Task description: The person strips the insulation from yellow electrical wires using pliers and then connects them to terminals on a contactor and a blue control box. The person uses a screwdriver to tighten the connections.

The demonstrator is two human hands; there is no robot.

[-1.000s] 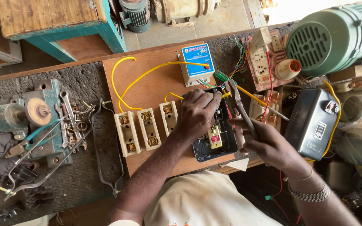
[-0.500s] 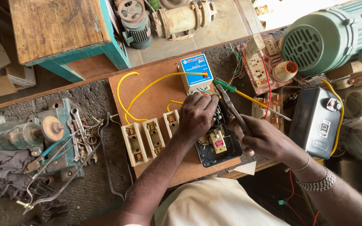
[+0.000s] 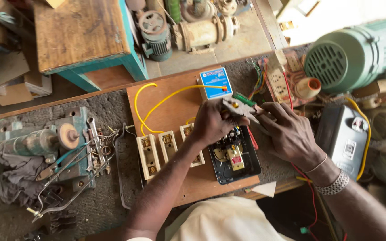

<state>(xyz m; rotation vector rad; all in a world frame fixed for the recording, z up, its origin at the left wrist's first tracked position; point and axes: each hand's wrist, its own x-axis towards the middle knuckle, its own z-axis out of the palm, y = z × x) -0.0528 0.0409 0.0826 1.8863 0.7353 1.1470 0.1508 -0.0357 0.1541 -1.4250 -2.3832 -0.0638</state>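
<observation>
The pliers (image 3: 242, 108) are gripped in the right hand (image 3: 291, 134), long axis running left to right, nose toward the left hand (image 3: 213, 122). The left hand is curled over wires at the top edge of the black switch box (image 3: 235, 156), just below the pliers; its exact hold cannot be told. The right hand is nearer. Against the earlier frame, the pliers are now lowered and brought closer to the left-hand fingers above the wooden board (image 3: 170, 102).

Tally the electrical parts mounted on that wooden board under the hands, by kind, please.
Cream rectangular fuse holders: 3
Blue-and-white rectangular box: 1
Black open switch box: 1
Yellow looping wires: 2
Total: 7
</observation>
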